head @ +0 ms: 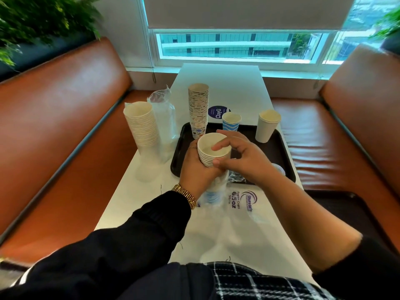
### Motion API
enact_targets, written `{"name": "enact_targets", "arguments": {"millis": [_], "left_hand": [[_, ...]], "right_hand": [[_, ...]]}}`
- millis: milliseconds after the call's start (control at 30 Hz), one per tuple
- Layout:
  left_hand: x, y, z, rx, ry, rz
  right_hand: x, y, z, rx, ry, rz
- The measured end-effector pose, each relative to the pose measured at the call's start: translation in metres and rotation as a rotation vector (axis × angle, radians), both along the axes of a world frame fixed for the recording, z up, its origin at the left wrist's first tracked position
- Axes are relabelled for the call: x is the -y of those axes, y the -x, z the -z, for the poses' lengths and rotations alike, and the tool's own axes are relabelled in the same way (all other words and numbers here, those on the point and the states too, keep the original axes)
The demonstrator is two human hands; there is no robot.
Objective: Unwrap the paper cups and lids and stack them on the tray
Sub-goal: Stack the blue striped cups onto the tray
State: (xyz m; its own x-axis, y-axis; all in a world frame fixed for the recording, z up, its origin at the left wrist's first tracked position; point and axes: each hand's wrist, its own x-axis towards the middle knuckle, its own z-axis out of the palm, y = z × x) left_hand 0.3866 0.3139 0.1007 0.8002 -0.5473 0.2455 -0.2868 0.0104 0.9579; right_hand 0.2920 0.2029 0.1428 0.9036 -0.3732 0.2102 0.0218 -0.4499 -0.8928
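My left hand (195, 167) grips a stack of white paper cups (213, 151) from the side, above the near edge of the black tray (283, 148). The stack's lower part is still in its clear plastic sleeve (213, 191). My right hand (242, 156) pinches the top cup's rim, one finger inside it. On the tray stand a tall stack of patterned cups (198, 109), a blue wavy cup (231, 123) and a white cup stack (267, 126).
Left of the tray stand a wrapped stack of white cups (142, 126) and a clear bag of lids (164, 124). An empty printed cup wrapper (242, 201) lies on the white table (227, 87). Orange benches flank the table; a window is behind.
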Motion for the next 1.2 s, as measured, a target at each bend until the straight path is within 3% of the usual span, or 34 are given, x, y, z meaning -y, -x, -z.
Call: {"name": "enact_targets", "arguments": {"millis": [700,800,1000,1200], "left_hand": [[-0.003,0.000,-0.002,0.019,-0.022,0.009],[-0.004,0.001,-0.004,0.056,-0.013,0.024],[-0.006,0.004,-0.005,0.052,-0.021,0.020],[-0.007,0.001,0.000,0.057,-0.041,0.019]], "right_hand": [[0.008,-0.008,0.010,0.149,-0.099,0.035],[0.012,-0.011,0.002,0.172,-0.135,0.025],[0.029,-0.027,-0.040,0.374,-0.434,-0.006],[0.083,-0.066,-0.071,0.381,-0.348,0.200]]}}
